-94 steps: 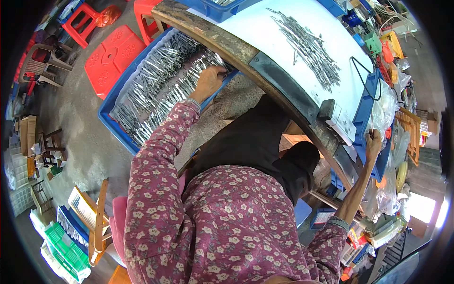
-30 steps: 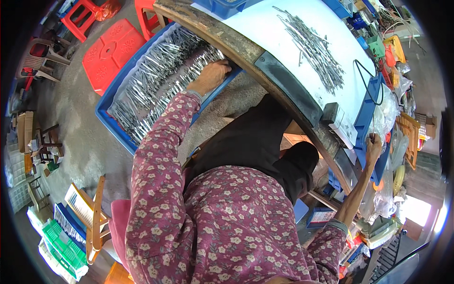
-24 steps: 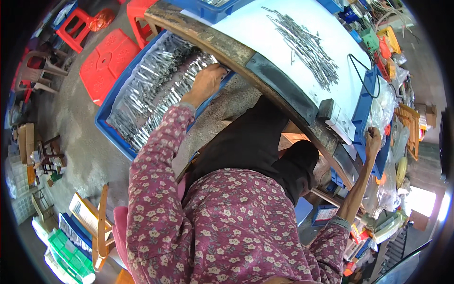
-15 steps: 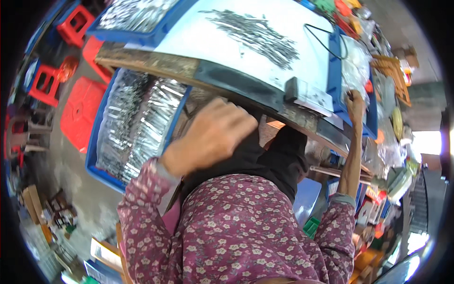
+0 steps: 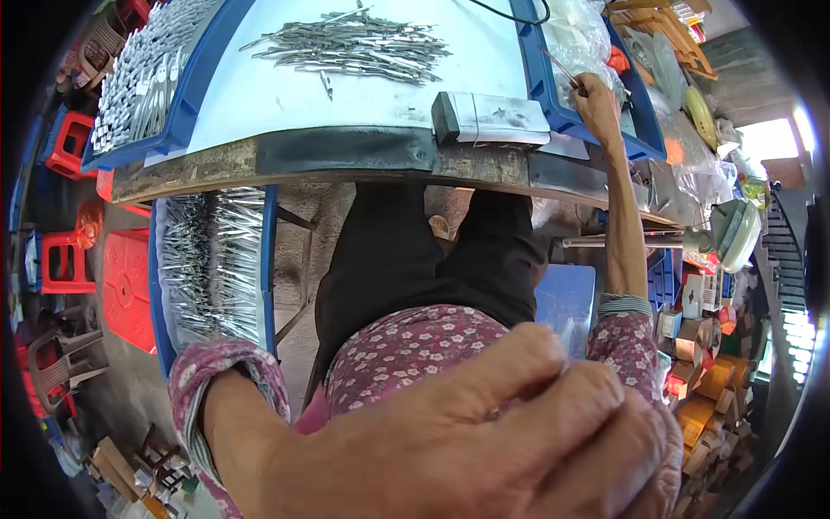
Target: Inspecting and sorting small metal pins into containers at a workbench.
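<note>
My left hand (image 5: 484,432) is raised very close, large at the lower middle, with its fingers curled in; whatever they hold is hidden. My right hand (image 5: 596,105) is over the blue tray at the right of the table, its fingers closed on a thin metal rod (image 5: 560,66) that points up and left. Beneath that hand, the blue tray (image 5: 534,73) holds clear plastic bags (image 5: 575,35). A heap of slim metal pieces (image 5: 354,48) lies on the white sheet (image 5: 251,95). Nearer the table edge sits a dark-ended, paper-wrapped block (image 5: 497,119).
Another blue tray (image 5: 183,108) of metal pieces stands at the table's left. Below it, a blue crate (image 5: 270,285) holds more. The wooden table edge (image 5: 207,162) crosses above my lap. Red stools (image 5: 130,281) stand on the left; a metal bar (image 5: 622,242) juts out at right.
My left hand has come up toward the camera and right. My right hand now shows a thin rod. The view has turned, so the table lies more level.
</note>
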`<state>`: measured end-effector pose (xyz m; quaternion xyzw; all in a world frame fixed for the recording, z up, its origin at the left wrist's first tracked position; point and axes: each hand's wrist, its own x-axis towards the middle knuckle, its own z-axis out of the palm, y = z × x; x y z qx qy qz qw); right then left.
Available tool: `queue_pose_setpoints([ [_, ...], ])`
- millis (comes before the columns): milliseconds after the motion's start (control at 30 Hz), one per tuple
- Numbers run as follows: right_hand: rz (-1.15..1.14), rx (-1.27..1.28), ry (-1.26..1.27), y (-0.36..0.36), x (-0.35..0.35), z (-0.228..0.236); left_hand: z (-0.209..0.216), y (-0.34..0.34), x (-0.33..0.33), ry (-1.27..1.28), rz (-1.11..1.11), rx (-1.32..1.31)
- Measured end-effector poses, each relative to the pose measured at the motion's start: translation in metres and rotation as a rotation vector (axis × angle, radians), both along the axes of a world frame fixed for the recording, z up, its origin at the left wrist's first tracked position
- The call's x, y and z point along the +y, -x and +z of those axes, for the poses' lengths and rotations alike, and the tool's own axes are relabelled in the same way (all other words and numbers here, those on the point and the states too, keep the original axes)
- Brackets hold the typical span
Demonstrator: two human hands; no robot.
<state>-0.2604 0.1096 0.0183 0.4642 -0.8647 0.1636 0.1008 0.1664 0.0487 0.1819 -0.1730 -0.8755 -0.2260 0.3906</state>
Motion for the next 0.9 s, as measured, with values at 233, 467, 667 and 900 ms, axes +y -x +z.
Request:
queue_pose_setpoints([
  [233,-0.006,0.022,-0.04,-0.004,-0.002,-0.002,-0.002,0.024,0.01,-0.032,0.178,-0.049],
  [467,0.045,0.037,-0.05,-0.003,-0.016,-0.004,0.002,0.017,0.025,-0.027,0.34,-0.129],
  [667,-0.013,0.094,-0.037,0.0,-0.002,-0.006,-0.006,-0.007,0.04,-0.013,0.259,-0.148],
  [900,0.055,0.084,0.029,-0.003,-0.005,-0.007,-0.004,0.007,0.044,-0.002,0.376,-0.195],
])
